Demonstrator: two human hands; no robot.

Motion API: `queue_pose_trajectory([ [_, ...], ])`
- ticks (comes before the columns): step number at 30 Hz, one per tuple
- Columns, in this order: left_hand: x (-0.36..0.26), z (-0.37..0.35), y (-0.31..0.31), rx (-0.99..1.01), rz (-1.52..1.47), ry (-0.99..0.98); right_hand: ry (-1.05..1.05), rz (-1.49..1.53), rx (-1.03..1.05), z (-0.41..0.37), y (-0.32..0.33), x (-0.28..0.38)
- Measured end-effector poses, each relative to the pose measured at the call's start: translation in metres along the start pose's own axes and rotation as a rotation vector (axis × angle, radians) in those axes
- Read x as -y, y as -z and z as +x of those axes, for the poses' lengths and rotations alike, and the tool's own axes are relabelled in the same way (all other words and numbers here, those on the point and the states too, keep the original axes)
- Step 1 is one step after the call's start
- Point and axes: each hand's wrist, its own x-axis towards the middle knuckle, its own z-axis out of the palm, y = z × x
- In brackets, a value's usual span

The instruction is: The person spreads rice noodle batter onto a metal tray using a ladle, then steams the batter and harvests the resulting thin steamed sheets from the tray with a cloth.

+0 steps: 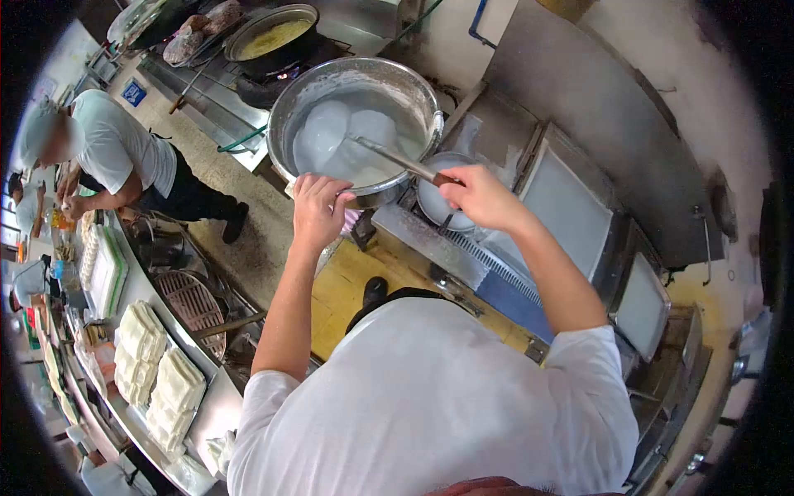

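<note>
A large metal pot (pixel 279 136) holds a cloudy white liquid with big pale rounded shapes (pixel 327 124) in it. My right hand (pixel 484 196) is closed around the handle of a long metal ladle (pixel 405 161), which slants left into the pot. The ladle's head is hard to make out among the pale shapes. At the pot's near left rim, my left hand (pixel 321 207) grips the edge, its fingers bent over it. A bit of pale cloth seems to show beneath those fingers. Just right of the pot, below the ladle handle, is a round pan (pixel 434 202) with whitish contents.
A wok (pixel 273 37) with yellowish food sits on a burner behind the pot. Flat steel-framed trays (pixel 562 207) lie to the right. On the left counter are stacked white sheets (pixel 141 351) and a round basket (pixel 190 298). A co-worker (pixel 124 149) stands at that counter.
</note>
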Motion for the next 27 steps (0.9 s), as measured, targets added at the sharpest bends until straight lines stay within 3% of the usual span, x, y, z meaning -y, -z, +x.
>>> queue_pose_trajectory([
  [4,-0.003,0.001,0.003,0.028,0.050,0.023,0.048,0.031,-0.135,-0.032,-0.009,-0.017],
  [6,-0.006,0.005,0.004,0.072,0.027,0.038,0.037,0.017,-0.316,-0.045,-0.015,-0.027],
  [10,-0.037,0.022,-0.009,0.087,-0.021,0.179,0.038,0.032,-0.366,-0.069,-0.019,-0.032],
  [13,-0.099,0.051,-0.029,0.061,-0.111,-0.100,0.126,0.111,-0.455,-0.079,-0.021,-0.040],
  [16,-0.148,0.079,-0.064,0.068,-0.135,-0.288,0.076,0.229,-0.352,-0.090,-0.013,-0.039],
  [18,-0.143,0.095,-0.101,0.110,-0.172,-0.367,0.024,0.568,-0.211,-0.095,0.000,-0.034],
  [19,-0.143,0.104,-0.108,0.148,-0.211,-0.452,0.019,0.574,-0.210,-0.097,0.008,-0.036],
  [21,-0.138,0.115,-0.113,0.153,-0.284,-0.450,0.186,0.823,-0.241,-0.099,0.023,-0.042],
  [25,-0.127,0.128,-0.108,0.047,-0.470,-0.309,0.082,0.967,-0.329,-0.079,0.023,-0.094],
  [27,-0.125,0.133,-0.100,0.086,-0.707,0.038,-0.113,0.874,-0.371,-0.055,-0.003,-0.151],
])
